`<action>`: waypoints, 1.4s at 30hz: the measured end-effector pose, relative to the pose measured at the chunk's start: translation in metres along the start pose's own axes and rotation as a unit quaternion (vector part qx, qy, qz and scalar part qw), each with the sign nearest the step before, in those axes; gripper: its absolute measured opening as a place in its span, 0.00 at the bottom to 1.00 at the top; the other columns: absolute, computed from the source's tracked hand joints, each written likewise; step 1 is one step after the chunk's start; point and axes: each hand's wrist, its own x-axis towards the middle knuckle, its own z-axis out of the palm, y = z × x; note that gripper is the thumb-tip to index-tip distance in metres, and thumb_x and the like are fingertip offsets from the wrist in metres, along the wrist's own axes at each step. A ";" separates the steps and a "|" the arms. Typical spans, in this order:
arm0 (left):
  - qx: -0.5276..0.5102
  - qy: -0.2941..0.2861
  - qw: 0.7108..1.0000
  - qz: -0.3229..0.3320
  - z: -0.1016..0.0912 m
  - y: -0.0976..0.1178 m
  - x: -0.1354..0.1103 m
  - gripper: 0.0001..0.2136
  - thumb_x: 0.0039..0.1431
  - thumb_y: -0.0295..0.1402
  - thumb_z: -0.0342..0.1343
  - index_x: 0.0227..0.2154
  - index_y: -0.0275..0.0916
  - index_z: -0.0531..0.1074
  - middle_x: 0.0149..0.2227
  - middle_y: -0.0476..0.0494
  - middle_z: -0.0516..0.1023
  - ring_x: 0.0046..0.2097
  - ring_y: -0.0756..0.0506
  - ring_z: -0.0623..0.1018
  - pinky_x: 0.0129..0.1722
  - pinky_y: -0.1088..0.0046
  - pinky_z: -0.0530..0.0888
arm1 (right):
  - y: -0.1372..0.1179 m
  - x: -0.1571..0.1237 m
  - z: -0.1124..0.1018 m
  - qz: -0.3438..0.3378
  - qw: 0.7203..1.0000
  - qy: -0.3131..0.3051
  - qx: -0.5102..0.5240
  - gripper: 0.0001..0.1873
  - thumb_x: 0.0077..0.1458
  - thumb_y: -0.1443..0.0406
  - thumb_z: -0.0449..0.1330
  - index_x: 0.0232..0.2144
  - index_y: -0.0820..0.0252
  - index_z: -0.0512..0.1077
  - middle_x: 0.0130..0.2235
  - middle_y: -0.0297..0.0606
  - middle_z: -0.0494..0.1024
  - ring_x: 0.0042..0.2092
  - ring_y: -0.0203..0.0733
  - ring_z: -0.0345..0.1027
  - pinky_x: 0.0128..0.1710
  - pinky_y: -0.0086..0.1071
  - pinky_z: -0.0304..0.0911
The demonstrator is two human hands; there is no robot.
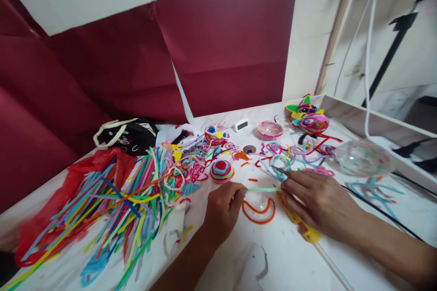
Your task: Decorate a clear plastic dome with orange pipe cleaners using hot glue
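A pale green pipe cleaner (262, 189) stretches between my two hands. My left hand (223, 211) pinches its left end, fingers closed. My right hand (312, 195) is closed at the other end, with a thin, dark, pointed tool (279, 170) sticking out of its fingers; the tool's kind cannot be made out. Just below the strand lies a clear rounded plastic piece (261, 201) with an orange pipe-cleaner crescent (258, 223) on it. Under my right hand is a yellow tool (309, 233), partly hidden. A striped wrapped ball (221, 171) sits beyond my left hand.
Many coloured pipe cleaners (136, 209) and a red plastic bag (73, 188) cover the left. Clear bowls (362, 158), a decorated figure (303, 111), a small white digital display (241, 125) and a black bag (131, 136) stand farther back. A black cable (382, 216) crosses the right.
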 end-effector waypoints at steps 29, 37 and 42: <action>0.168 0.034 0.963 0.210 -0.005 -0.009 0.001 0.05 0.55 0.24 0.55 0.34 0.37 0.71 0.32 0.43 0.77 0.34 0.47 0.76 0.35 0.73 0.71 | -0.004 -0.007 -0.025 0.160 0.948 -0.049 0.270 0.14 0.61 0.64 0.48 0.33 0.59 0.73 0.31 0.38 0.74 0.32 0.36 0.67 0.32 0.30 0.60; -0.033 -0.023 0.999 0.031 -0.002 0.002 0.003 0.05 0.59 0.27 0.51 0.29 0.36 0.71 0.28 0.46 0.74 0.31 0.51 0.73 0.32 0.77 0.69 | 0.003 -0.016 -0.026 0.191 0.947 -0.075 0.247 0.13 0.60 0.63 0.49 0.31 0.59 0.71 0.30 0.37 0.74 0.31 0.36 0.67 0.30 0.30 0.60; -0.117 -0.070 0.990 -0.042 -0.005 0.006 0.006 0.08 0.58 0.31 0.53 0.26 0.36 0.72 0.25 0.47 0.73 0.27 0.51 0.71 0.29 0.77 0.68 | 0.007 -0.021 -0.026 0.195 0.938 -0.056 0.282 0.12 0.60 0.64 0.50 0.30 0.60 0.72 0.30 0.38 0.75 0.31 0.37 0.67 0.30 0.30 0.60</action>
